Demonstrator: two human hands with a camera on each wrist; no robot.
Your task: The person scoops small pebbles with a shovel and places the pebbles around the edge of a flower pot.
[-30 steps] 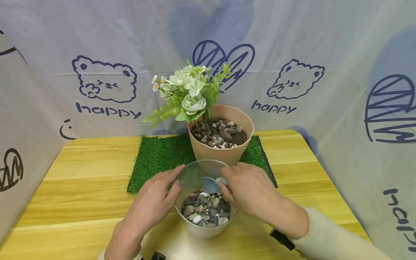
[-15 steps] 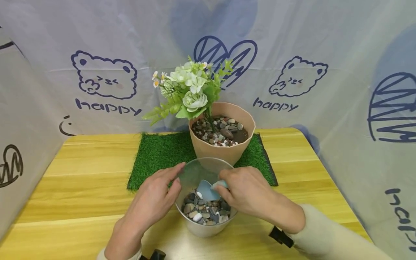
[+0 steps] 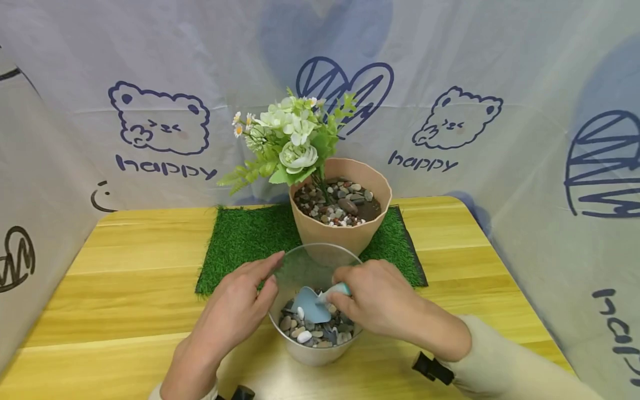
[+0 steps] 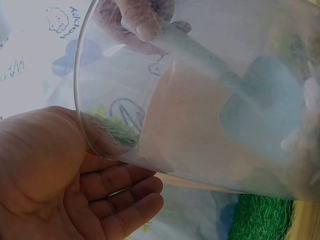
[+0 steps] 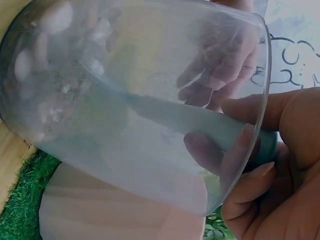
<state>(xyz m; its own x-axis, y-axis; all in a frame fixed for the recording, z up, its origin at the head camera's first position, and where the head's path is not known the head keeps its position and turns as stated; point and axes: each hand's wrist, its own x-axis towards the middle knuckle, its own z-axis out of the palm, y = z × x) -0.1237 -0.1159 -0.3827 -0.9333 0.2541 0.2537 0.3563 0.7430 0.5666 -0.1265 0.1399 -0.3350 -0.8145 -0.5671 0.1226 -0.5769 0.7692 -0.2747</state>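
Observation:
My right hand (image 3: 382, 297) grips the handle of a small garden trowel (image 3: 311, 305) with a pale blue blade. The blade is tilted down among mixed pebbles (image 3: 316, 336) in a clear plastic bucket (image 3: 320, 355). Through the bucket wall in the right wrist view, the trowel's handle (image 5: 200, 122) lies between thumb and fingers. My left hand (image 3: 237, 300) rests against the bucket's left side near the rim. Seen from the left wrist, the fingers (image 4: 117, 192) are loosely extended along the outside of the wall; the thumb is hidden there.
Just behind the bucket stands a peach flowerpot (image 3: 335, 236) holding soil, pebbles and a bunch of pale green and white flowers (image 3: 297, 136). A green turf mat (image 3: 245, 239) lies under the pot on the wooden table (image 3: 125, 278). A printed cloth (image 3: 320, 33) hangs behind.
The trowel blade has moved left and down, from the bucket's right side into the pebbles, and more of its handle shows. My left hand has stayed in place at the rim.

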